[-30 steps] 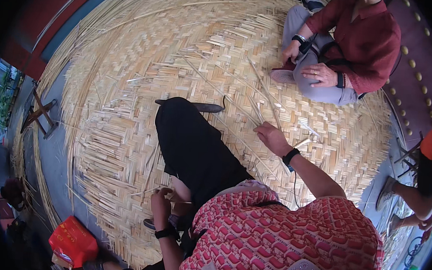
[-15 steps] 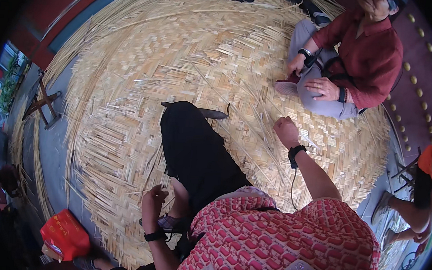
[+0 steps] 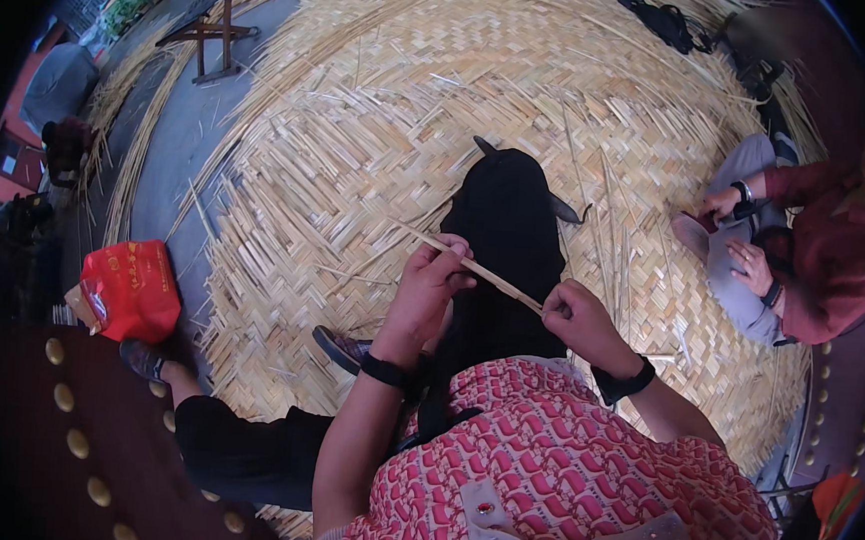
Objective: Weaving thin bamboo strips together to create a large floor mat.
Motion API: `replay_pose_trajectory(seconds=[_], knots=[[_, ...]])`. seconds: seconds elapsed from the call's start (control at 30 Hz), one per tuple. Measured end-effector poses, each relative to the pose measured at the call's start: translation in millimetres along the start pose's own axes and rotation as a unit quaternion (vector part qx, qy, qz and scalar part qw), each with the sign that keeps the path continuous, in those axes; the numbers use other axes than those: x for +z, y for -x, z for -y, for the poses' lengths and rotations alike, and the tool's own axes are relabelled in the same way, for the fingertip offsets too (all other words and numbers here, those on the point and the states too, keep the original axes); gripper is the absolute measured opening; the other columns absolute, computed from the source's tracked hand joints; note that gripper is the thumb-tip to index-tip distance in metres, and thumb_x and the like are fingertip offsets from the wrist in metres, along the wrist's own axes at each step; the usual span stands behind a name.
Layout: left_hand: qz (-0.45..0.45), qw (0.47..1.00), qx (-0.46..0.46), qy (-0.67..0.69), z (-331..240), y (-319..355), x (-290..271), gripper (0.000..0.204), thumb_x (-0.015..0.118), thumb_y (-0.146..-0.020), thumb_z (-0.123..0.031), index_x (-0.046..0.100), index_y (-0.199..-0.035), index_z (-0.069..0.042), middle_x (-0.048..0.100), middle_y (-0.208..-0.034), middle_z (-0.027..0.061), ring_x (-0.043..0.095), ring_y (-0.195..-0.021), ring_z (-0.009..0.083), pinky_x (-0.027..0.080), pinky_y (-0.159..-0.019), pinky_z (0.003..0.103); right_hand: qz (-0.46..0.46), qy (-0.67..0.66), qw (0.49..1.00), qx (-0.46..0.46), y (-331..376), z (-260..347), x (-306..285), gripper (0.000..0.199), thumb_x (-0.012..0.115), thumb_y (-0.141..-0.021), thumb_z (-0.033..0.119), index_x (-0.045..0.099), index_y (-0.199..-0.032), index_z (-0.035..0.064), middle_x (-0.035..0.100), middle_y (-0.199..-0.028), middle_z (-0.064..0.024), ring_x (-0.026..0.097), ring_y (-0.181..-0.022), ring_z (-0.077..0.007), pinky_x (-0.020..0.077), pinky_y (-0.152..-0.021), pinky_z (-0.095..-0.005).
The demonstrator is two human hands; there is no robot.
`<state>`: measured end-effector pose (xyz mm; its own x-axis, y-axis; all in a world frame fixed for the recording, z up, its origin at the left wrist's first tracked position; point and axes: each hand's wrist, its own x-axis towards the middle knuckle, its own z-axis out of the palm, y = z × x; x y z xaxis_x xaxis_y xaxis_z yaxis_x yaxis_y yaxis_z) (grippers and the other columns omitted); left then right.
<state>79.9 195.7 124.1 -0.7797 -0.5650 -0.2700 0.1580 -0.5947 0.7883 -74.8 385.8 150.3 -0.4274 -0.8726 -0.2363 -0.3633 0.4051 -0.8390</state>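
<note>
A flat pale split-cane strip (image 3: 497,281) runs slantwise between my hands, above my dark-trousered leg. Thumb and fingers of my left hand (image 3: 431,288) pinch it partway along, so its far end sticks out past them. My right hand (image 3: 581,326) is closed in a curled grip round the strip's nearer end. Beneath both hands spreads a large herringbone-woven mat (image 3: 296,220), with loose strips on top. Past my knee a dark, curved object (image 3: 565,211) lies on the mat, partly hidden by the leg; its kind I cannot make out.
A person in a dark red shirt (image 3: 839,263) sits on the mat at the right. Left of me stand a red bag (image 3: 140,295) and, farther off, a folding stool (image 3: 208,39). Long loose strips (image 3: 144,165) lie along the left. A dark strap bundle (image 3: 660,23) is at the back.
My view has swung to the left. My right hand has drawn in from over the mat and my left has risen; both now hold the cane strip in front of me.
</note>
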Motion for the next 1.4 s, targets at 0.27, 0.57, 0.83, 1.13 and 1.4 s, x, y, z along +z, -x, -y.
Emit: replay_pose_trajectory(seconds=[0.27,0.57,0.83,1.13,1.4], knots=[[-0.143,0.984,0.101,-0.006,-7,11,-29,0.016,0.064,-0.087,-0.006,0.063,-0.103,-0.001,0.063,-0.090,0.0062,0.063,-0.075,0.0155,0.056,-0.069,0.027,0.119,-0.042,0.977,-0.170,-52,31,14,0.035,0.047,-0.082,-0.004,0.055,-0.115,-0.0005,0.056,-0.103,-0.0119,0.058,-0.099,-0.0223,0.0460,-0.087,-0.0317],[-0.229,0.960,0.157,-0.049,-18,-9,-56,0.014,0.069,-0.082,-0.004,0.066,-0.095,-0.001,0.066,-0.085,0.0057,0.063,-0.075,0.0120,0.053,-0.061,0.023,0.262,-0.043,0.964,0.021,-123,49,35,0.019,0.049,-0.097,0.016,0.061,-0.097,0.0024,0.061,-0.078,-0.0008,0.058,-0.062,-0.0043,0.0481,-0.053,-0.0184],[-0.321,0.946,-0.013,-0.052,-62,-82,-164,0.037,0.056,-0.093,-0.026,0.053,-0.117,0.002,0.064,-0.097,0.0109,0.066,-0.080,0.0184,0.056,-0.066,0.029,0.163,-0.052,0.985,-0.033,-287,74,31,0.010,0.044,-0.094,0.007,0.049,-0.102,0.0023,0.061,-0.089,-0.0069,0.060,-0.074,-0.0100,0.0510,-0.056,-0.0233],[-0.454,0.826,0.019,-0.333,-59,-218,-215,0.040,0.072,-0.073,-0.013,0.056,-0.104,0.006,0.064,-0.088,0.0155,0.063,-0.076,0.0236,0.051,-0.066,0.034,0.130,0.074,0.987,-0.064,-451,27,90,0.013,0.043,-0.093,0.006,0.044,-0.105,0.0038,0.061,-0.094,-0.0117,0.062,-0.077,-0.0145,0.0499,-0.057,-0.0272],[-0.306,0.908,0.157,-0.238,-37,-193,-235,0.035,0.070,-0.077,0.000,0.056,-0.110,0.000,0.066,-0.098,0.0069,0.063,-0.086,0.0137,0.051,-0.076,0.027,0.137,-0.091,0.984,-0.076,-423,71,136,0.012,0.047,-0.092,0.008,0.045,-0.101,0.0004,0.061,-0.089,-0.0164,0.065,-0.078,-0.0217,0.0535,-0.057,-0.0323]])
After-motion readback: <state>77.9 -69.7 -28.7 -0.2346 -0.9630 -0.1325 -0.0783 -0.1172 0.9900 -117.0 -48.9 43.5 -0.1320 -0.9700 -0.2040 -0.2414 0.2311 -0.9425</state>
